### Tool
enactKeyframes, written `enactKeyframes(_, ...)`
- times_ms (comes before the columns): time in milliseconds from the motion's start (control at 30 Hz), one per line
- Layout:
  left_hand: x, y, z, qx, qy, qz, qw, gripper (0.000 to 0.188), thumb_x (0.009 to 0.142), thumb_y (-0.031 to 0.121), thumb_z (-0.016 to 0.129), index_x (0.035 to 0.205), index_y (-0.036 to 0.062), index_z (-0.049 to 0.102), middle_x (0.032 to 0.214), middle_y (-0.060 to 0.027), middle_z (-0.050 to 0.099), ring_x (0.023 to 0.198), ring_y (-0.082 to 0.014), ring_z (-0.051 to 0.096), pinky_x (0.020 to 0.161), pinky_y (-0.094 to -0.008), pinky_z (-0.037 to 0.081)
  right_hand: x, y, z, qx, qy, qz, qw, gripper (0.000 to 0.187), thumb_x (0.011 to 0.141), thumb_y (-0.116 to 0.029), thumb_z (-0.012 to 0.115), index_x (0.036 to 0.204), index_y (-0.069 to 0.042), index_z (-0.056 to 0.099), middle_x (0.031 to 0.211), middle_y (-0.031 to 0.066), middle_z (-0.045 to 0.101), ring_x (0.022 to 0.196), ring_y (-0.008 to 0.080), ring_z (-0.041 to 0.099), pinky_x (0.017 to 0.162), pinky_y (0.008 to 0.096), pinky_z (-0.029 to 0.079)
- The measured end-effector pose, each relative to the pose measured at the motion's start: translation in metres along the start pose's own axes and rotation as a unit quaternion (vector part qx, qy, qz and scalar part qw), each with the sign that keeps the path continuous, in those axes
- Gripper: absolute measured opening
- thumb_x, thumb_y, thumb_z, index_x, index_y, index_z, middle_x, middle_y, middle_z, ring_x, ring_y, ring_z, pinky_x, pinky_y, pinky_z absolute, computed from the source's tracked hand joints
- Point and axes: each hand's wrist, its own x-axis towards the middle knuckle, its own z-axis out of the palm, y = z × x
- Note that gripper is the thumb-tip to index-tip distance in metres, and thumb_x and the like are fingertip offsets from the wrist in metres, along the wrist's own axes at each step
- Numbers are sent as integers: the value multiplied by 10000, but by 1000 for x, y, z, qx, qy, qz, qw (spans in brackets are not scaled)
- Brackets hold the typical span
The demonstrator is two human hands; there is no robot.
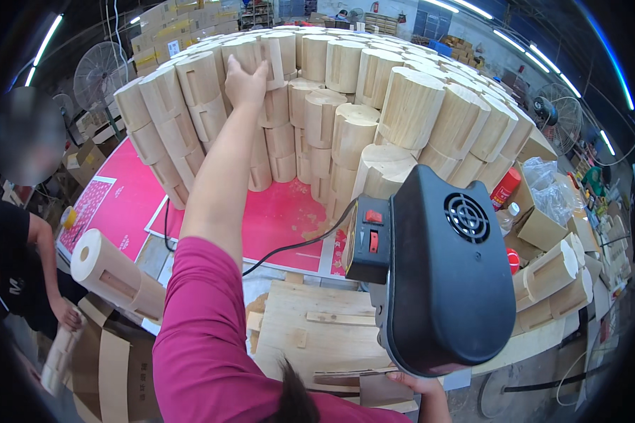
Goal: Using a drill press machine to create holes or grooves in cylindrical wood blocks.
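My left hand is stretched far forward to the top row of a tall stack. Its thumb and fingers are spread round the near side of a pale wooden cylinder. Beside it stands another wooden cylinder with a slot down its side. At the lower edge, my right hand is below a black machine housing with red switches and a round vent. That hand's fingers are partly hidden, close to a brown flat piece; whether it grips anything does not show.
A plywood board lies before me, and a black cable crosses the pink table cover. More cylinders lie at right, near a carton of plastic bags. A co-worker's hand holds a wooden piece at left, beside an open carton.
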Motion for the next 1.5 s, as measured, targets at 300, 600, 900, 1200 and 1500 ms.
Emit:
enactKeyframes(300, -130, 66, -198, -401, -199, -127, 885, 373, 853, 161, 567, 1158, -18, 449, 1002, -98, 594, 896, -112, 564, 751, -225, 449, -2, -62, 8, 152, -71, 47, 985, 175, 701, -65, 702, 846, 0, 629, 745, -13, 595, 683, 55, 523, 625, 188, 407)
enactKeyframes(600, -212, 84, -323, -207, -691, -239, 649, 397, 779, 156, 665, 1117, -7, 535, 948, -64, 621, 858, -87, 551, 758, -240, 443, -49, -81, 15, 16, -49, -60, 997, 199, 703, -48, 686, 877, 25, 622, 805, 55, 609, 780, 129, 551, 716, 248, 431)
enactKeyframes(900, -243, 75, -317, -147, -836, -213, 484, 392, 766, 135, 678, 1107, -15, 560, 974, -45, 622, 863, -86, 555, 783, -228, 443, -82, -79, 17, 52, 25, -98, 994, 180, 733, -93, 637, 885, -2, 605, 841, 31, 566, 822, 125, 514, 757, 250, 392)
enactKeyframes(1200, -263, 74, -301, -161, -817, -211, 512, 436, 732, 202, 704, 1086, -12, 569, 880, -96, 644, 800, -108, 582, 742, -231, 445, -39, -74, 4, 19, 66, -183, 981, 189, 733, -43, 621, 917, -3, 599, 890, 35, 566, 864, 131, 507, 788, 246, 380)
enactKeyframes(1500, -282, 57, -285, -173, -800, -215, 532, 421, 698, 100, 730, 1081, -9, 592, 984, -68, 637, 884, -97, 570, 831, -229, 430, -19, -69, -7, 18, 36, -159, 986, 215, 726, -42, 656, 934, -13, 612, 906, 31, 570, 881, 125, 513, 806, 244, 385)
